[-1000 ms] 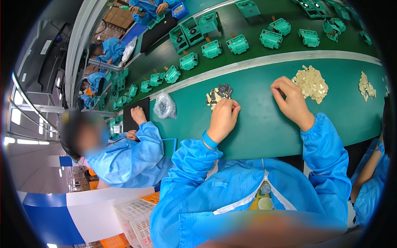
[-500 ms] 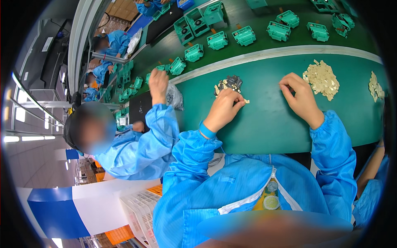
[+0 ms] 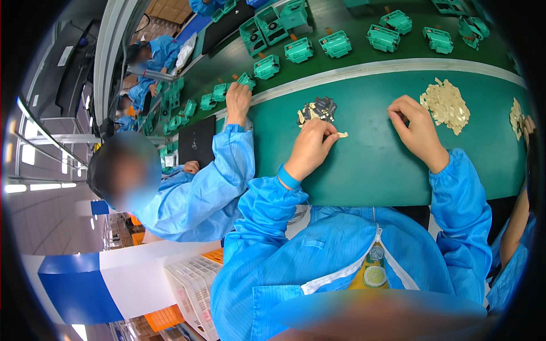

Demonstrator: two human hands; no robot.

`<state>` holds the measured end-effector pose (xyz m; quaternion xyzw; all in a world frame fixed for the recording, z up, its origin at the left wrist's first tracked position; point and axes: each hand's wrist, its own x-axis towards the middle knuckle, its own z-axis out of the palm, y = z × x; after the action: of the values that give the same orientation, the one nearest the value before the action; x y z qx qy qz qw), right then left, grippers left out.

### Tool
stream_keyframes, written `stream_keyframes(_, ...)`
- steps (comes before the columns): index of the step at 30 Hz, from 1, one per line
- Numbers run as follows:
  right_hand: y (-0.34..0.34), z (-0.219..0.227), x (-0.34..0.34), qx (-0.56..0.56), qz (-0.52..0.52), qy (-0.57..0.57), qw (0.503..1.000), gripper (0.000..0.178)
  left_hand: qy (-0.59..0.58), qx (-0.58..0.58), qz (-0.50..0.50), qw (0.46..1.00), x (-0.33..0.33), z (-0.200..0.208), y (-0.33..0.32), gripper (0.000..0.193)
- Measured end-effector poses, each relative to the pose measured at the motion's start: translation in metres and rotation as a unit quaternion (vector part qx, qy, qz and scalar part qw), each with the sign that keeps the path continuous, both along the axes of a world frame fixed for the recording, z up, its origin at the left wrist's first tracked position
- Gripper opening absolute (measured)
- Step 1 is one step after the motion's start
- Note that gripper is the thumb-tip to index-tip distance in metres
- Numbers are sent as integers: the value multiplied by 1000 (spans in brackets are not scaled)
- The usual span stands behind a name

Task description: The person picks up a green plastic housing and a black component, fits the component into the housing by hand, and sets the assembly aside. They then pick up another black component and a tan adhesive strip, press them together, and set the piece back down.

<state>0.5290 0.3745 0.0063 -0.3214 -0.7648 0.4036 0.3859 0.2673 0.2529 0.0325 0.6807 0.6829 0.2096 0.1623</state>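
On the green-topped bench in front of the person, both bare hands rest close to the far edge of the mat. The left hand lies with its fingers pinched together on a small flat tan strip, which sticks out to the right of the fingertips and sits just above the bench surface. Just beyond that hand, touching the bench, lies a small heap of dark grey and tan parts. The right hand is curled, its fingers drawn together near the thumb at its upper left; whether anything is held between them cannot be told. Beside the right hand, up and to the right, is a loose pile of pale yellow flat pieces, and a second, smaller pile of the same pale pieces lies near the right rim of the view.

Past a white edge strip runs a darker green conveyor belt carrying a row of teal plastic housings, well apart from both hands.

To the left, a co-worker in a light blue smock reaches one hand up to the belt edge, touching a teal housing there. A black rectangular tray lies beside that sleeve. The person's own blue sleeves come up from the lower edge, and a white slotted plastic crate stands at lower left.
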Motion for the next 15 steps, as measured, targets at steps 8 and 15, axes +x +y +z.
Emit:
stream_keyframes(8,1,-2,1,2,0,9,1000,4,46,0,33,998,13,5,-6,13)
stream_keyframes(15,4,9,6,-104,35,36,993,8,-274,-57,57,958,45,18,34,16)
